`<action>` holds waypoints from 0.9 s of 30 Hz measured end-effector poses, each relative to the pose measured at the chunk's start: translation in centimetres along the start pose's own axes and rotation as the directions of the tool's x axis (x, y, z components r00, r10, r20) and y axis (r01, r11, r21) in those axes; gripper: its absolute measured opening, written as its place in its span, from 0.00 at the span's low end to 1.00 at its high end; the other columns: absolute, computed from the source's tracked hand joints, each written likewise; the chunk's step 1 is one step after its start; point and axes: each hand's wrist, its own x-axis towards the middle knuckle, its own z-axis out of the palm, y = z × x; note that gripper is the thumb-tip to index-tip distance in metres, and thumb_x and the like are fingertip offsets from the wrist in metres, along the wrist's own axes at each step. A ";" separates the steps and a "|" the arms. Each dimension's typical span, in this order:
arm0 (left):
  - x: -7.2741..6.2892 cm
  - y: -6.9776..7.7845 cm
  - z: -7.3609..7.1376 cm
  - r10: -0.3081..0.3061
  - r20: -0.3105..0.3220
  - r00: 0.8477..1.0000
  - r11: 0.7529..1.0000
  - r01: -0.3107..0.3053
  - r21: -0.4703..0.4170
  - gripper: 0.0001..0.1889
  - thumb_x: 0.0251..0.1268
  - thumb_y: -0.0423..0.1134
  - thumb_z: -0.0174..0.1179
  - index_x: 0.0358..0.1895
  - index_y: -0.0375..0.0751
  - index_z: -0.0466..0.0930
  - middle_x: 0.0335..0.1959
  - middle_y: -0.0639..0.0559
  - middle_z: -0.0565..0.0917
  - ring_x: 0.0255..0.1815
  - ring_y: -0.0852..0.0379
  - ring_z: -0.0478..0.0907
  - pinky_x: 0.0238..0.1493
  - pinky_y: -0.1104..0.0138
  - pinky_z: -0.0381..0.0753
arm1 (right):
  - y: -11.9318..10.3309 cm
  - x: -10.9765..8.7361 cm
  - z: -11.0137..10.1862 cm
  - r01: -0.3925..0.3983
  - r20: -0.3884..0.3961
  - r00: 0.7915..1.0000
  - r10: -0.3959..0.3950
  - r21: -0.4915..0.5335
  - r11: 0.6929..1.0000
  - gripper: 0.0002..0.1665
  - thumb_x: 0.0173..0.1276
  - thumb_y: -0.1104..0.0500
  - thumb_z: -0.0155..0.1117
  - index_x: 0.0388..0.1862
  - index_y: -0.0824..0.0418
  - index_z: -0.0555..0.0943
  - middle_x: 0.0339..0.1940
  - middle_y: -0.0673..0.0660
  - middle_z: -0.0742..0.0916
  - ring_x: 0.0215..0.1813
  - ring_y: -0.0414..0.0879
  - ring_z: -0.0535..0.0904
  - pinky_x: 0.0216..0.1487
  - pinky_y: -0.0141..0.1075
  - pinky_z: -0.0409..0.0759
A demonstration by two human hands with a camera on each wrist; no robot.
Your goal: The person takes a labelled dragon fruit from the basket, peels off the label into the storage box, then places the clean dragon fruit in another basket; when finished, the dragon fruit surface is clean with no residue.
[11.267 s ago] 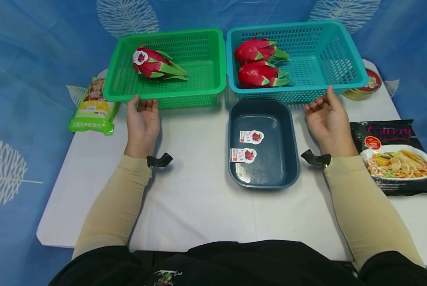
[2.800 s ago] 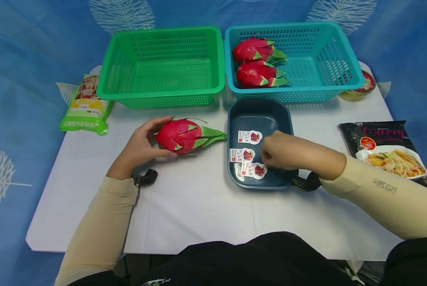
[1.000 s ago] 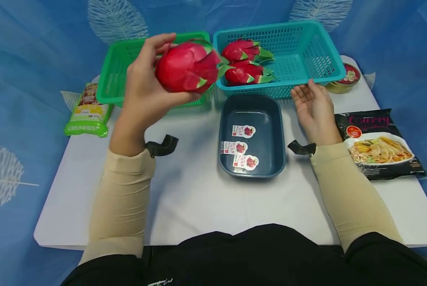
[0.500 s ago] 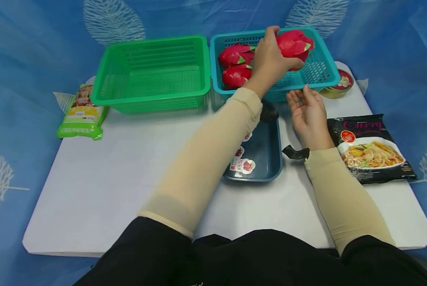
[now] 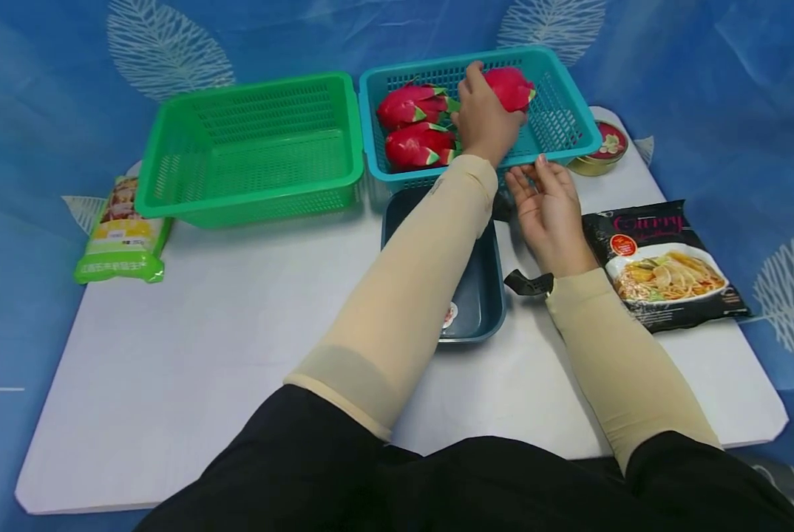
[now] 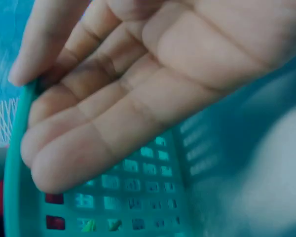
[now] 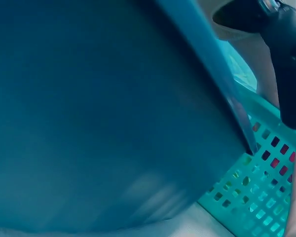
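In the head view my left hand (image 5: 488,122) reaches into the turquoise basket (image 5: 557,118), thumb and fingers around a red dragon fruit (image 5: 509,87). Two more dragon fruits lie to its left, an upper dragon fruit (image 5: 410,106) and a lower dragon fruit (image 5: 418,145). My right hand (image 5: 548,210), palm up, pinches that basket's front rim, thumb on the edge and fingers against the outer wall. The left wrist view shows my right hand (image 6: 113,94) close up at the rim. The left forearm covers part of a dark blue dish (image 5: 480,295) with a fruit sticker (image 5: 449,315) showing.
A green basket (image 5: 250,207) stands left of the turquoise one. A green-and-yellow snack bag (image 5: 123,240) lies at the far left. On the right are a round tin (image 5: 603,151) and a black curry noodle packet (image 5: 666,266). All stand on a white table (image 5: 191,369).
The dragon fruit from the green basket went onto the table, then into the turquoise basket in my left hand. My right hand left the dish and took the turquoise rim; the dish gained a sticker.
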 end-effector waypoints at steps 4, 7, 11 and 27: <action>0.5 0.3 0.2 -0.124 0.083 0.989 0.990 0.118 0.075 0.53 0.64 0.59 0.74 0.82 0.57 0.46 0.76 0.61 0.62 0.70 0.65 0.65 0.68 0.67 0.66 | 0.0 -0.1 0.2 -0.012 -0.012 1.000 0.012 0.002 1.000 0.10 0.81 0.66 0.60 0.53 0.70 0.72 0.46 0.66 0.80 0.46 0.55 0.83 0.59 0.44 0.83; 0.6 0.5 0.2 -0.189 0.132 0.973 0.974 0.169 0.153 0.51 0.59 0.61 0.76 0.77 0.57 0.51 0.70 0.60 0.69 0.65 0.62 0.70 0.60 0.66 0.77 | -0.1 -0.2 0.2 -0.012 -0.015 1.000 0.012 0.001 1.000 0.10 0.81 0.66 0.59 0.54 0.70 0.71 0.46 0.66 0.80 0.46 0.55 0.83 0.59 0.44 0.83; 0.2 0.5 0.2 -0.202 0.181 0.963 0.950 0.148 0.274 0.48 0.54 0.64 0.77 0.71 0.55 0.56 0.61 0.57 0.78 0.61 0.56 0.73 0.52 0.65 0.82 | 0.0 0.0 0.2 -0.015 -0.017 1.000 0.015 0.002 1.000 0.09 0.81 0.66 0.59 0.52 0.70 0.72 0.46 0.66 0.80 0.46 0.55 0.83 0.59 0.44 0.83; -1.8 -0.2 -5.6 0.013 0.434 0.901 0.871 -0.223 0.437 0.61 0.63 0.74 0.61 0.87 0.45 0.39 0.83 0.56 0.61 0.82 0.51 0.55 0.77 0.63 0.58 | -0.3 0.1 0.0 -0.045 -0.031 0.999 0.045 -0.002 0.999 0.09 0.79 0.65 0.62 0.49 0.70 0.73 0.46 0.66 0.81 0.46 0.56 0.84 0.57 0.45 0.84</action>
